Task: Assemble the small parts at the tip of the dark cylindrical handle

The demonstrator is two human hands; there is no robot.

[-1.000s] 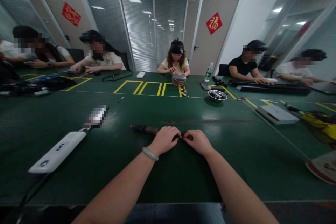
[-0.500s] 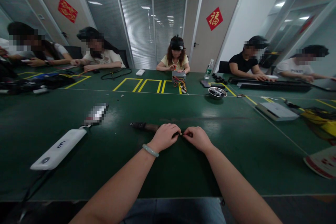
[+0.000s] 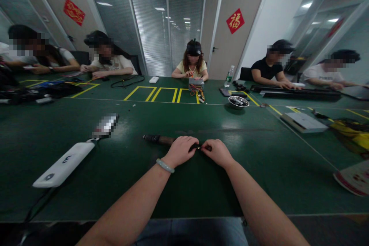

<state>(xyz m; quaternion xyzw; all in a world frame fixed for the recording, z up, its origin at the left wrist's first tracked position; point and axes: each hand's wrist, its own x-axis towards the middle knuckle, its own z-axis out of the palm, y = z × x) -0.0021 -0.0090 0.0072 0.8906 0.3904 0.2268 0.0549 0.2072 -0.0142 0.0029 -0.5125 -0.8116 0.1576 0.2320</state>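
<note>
A dark cylindrical tool (image 3: 163,140) with a brownish body and a black, narrowing tip lies low over the green tabletop, pointing left. My left hand (image 3: 183,149), with a pale bangle above its wrist, is closed around the tool's right part and hides it. Close beside it, my right hand (image 3: 216,151) pinches with thumb and fingertips at the tool's right end. A tiny brass-coloured piece (image 3: 198,147) shows in the gap between both hands. What exactly the right fingertips grip is too small to tell.
To the left lie a white power bank (image 3: 65,164) marked 3 and a phone (image 3: 106,126). Farther off are a metal bowl (image 3: 238,102), a water bottle (image 3: 229,76) and a grey box (image 3: 304,122). Several people sit across the green table (image 3: 173,117). A patterned round item (image 3: 354,178) is at right.
Almost nothing differs. Both hands stay in place at the tool's right end, and the tool has not visibly moved.
</note>
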